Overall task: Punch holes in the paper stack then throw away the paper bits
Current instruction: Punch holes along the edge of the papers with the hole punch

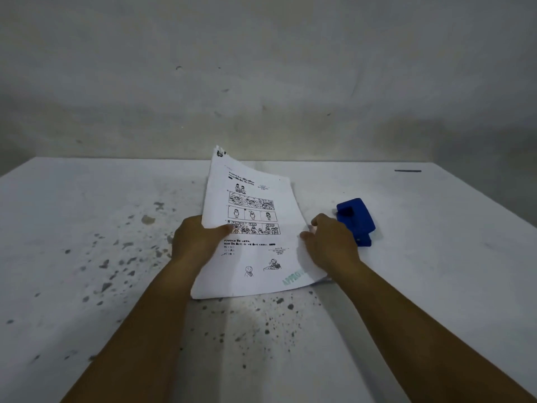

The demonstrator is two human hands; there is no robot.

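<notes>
Head view: both bare forearms extend forward from the lower frame edge and converge on the paper stack, which sits near the centre of the white table. The left hand grips the stack's left edge at mid-height, thumb pressed on the printed top sheet and the remaining fingers hidden beneath; the hand is closed on the paper. The stack's far end is lifted and tilted toward the camera, with its upper left corner raised highest and the sheets slightly fanned there; the near edge rests on or just above the table. The right hand is positioned at the stack's right edge, back of the hand facing up, fingers curled against the sheet edges; whether it clamps the paper or only touches it cannot be determined. The top sheet shows comic-style panels, lines of text and a green stamp near its lower right corner. The blue hole punch lies on the table just beside the right hand, beyond its knuckles. Dark specks are scattered over the table surface left of and in front of the stack.
</notes>
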